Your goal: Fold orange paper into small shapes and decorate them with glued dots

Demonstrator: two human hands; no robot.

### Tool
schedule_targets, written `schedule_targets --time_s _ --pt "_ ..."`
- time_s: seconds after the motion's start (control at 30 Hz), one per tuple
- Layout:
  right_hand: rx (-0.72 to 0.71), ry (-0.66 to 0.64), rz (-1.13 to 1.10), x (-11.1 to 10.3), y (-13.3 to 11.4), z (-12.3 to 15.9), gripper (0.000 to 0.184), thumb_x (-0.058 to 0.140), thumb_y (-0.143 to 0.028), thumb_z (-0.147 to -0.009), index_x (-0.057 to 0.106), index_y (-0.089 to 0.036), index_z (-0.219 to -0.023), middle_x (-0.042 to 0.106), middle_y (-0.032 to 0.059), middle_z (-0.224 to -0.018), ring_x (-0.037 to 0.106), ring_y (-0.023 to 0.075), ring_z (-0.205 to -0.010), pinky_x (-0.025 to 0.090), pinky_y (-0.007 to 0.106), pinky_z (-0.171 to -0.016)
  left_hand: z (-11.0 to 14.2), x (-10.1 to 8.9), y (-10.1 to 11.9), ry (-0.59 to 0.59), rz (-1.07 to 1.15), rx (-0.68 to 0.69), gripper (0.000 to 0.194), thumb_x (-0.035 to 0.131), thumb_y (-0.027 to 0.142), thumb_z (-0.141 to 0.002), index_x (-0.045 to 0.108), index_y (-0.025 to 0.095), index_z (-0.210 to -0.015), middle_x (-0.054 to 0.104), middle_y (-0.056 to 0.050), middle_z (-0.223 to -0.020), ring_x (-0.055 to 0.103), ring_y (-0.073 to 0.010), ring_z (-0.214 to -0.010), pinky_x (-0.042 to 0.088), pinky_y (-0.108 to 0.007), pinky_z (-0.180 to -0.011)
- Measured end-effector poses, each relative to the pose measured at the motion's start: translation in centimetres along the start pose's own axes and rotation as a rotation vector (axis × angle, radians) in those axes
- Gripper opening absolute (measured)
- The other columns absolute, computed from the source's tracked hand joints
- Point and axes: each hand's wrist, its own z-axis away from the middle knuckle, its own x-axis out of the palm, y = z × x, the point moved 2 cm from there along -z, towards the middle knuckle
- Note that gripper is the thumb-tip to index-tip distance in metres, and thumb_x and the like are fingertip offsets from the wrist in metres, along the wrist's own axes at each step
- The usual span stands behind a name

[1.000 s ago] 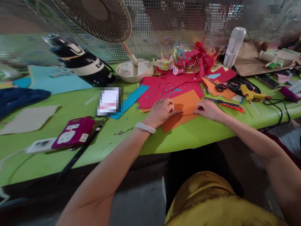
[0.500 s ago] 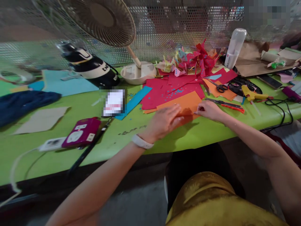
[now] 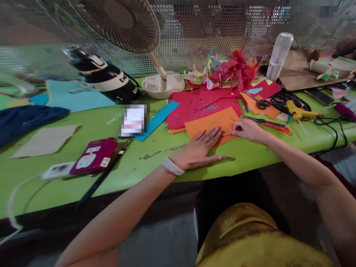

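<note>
A sheet of orange paper [image 3: 205, 120] lies near the table's front edge, with a crease or folded edge running across it. My left hand [image 3: 203, 146] rests flat on its lower left part, fingers outstretched and thumb apart. At the sheet's right edge, my right hand [image 3: 246, 129] has its fingers closed in a pinch on the paper. Just right of that hand lies a red and black box cutter [image 3: 268, 124]. Behind the orange sheet spreads a pile of red paper [image 3: 183, 107] strewn with small blue bits.
Scissors [image 3: 261, 103], a yellow glue gun [image 3: 300, 110] and a clear bottle [image 3: 279, 55] are on the right. Folded paper pieces [image 3: 236, 68] heap at the back. Leftward are a fan [image 3: 161, 83], a black bottle [image 3: 116, 83], a purple power adapter [image 3: 94, 155] and a blue strip [image 3: 161, 120].
My left hand has come down and toward me, flattening with the fingers spread on the orange paper. More of the sheet shows now. The right hand stays at the paper's right edge.
</note>
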Motion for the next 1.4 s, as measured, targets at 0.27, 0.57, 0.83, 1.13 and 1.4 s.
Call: schedule_targets --time_s 0.27,0.57,0.83,1.13,1.4 --pt "0.014 0.008 0.011 -0.3 0.2 0.4 0.019 0.066 -0.033 -0.091 0.074 -0.017 -0.083 0.074 0.0053 -0.084 0.062 0.0168 -0.077 0.035 0.027 -0.065 -0.2 0.0 0.3 0.015 -0.02 0.002 0.092 0.028 0.077 -0.093 0.007 0.021 -0.163 0.007 -0.013 -0.169 0.008 -0.0304 -0.156 0.006 -0.049 -0.124" --pt "0.1 0.034 0.026 -1.3 2.8 2.2 0.018 0.065 -0.028 -0.09 0.072 -0.017 -0.078 0.07 0.004 -0.079 0.062 0.0176 -0.075 0.037 0.028 -0.066 -0.2 0.2 0.7 0.075 -0.001 -0.014 0.096 0.031 0.081 -0.09 0.013 0.022 -0.163 0.012 -0.013 -0.168 0.011 -0.0305 -0.156 0.007 -0.049 -0.125" --pt "0.006 0.187 0.193 1.3 -2.7 3.4 0.044 0.049 -0.037 -0.1 0.063 -0.009 -0.131 0.061 0.0193 -0.139 0.055 0.0329 -0.127 0.041 0.045 -0.105 -0.1 0.8 0.5 0.109 -0.031 -0.003 0.095 0.031 0.081 -0.09 0.016 0.021 -0.162 0.012 -0.013 -0.168 0.011 -0.03 -0.156 0.007 -0.05 -0.125" --pt "-0.085 0.123 0.228 5.2 -5.2 3.7 0.075 0.035 -0.06 -0.101 0.046 -0.003 -0.148 0.044 0.0194 -0.156 0.036 0.0304 -0.149 0.022 0.046 -0.125 -0.1 1.7 -0.5 0.107 -0.028 -0.01 0.101 0.032 0.083 -0.087 0.012 0.02 -0.163 0.012 -0.014 -0.168 0.013 -0.0318 -0.156 0.01 -0.052 -0.125" --pt "-0.075 0.116 0.24 5.0 -5.2 3.8 0.08 0.036 -0.061 -0.1 0.044 0.003 -0.148 0.042 0.0216 -0.155 0.036 0.0305 -0.149 0.024 0.044 -0.125 -0.1 1.2 0.1 0.085 -0.041 -0.041 0.101 0.028 0.084 -0.088 0.014 0.017 -0.162 0.011 -0.015 -0.168 0.013 -0.0319 -0.156 0.011 -0.052 -0.126"
